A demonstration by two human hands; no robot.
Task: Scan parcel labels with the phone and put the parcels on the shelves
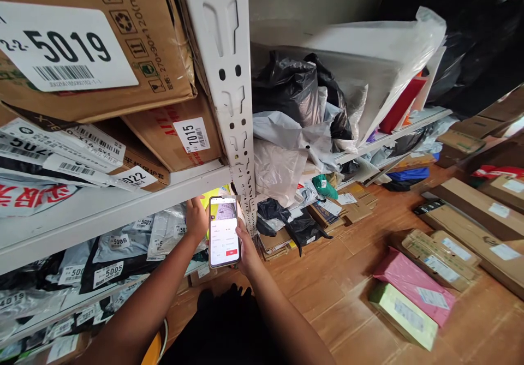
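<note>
My right hand [247, 247] is closed round the right side of a smartphone [223, 239], held upright below the shelf edge. Its lit screen shows a camera picture of a label with yellow beside it, and a form with a red button. Behind the phone, a bright yellow parcel [216, 195] shows only in part. At the left edge of that parcel is my left hand [196, 219], its fingers closed on it and partly hidden. Just left of this hand lie bagged parcels with number labels [168, 231] on a lower shelf.
A white perforated post [224, 70] rises right above the phone. Cardboard boxes [135, 43] fill the upper left shelf [192, 182]. Black and grey bags [286, 89] crowd the right shelves. Several parcels, including a pink one [413, 286], lie on the wooden floor [327, 294].
</note>
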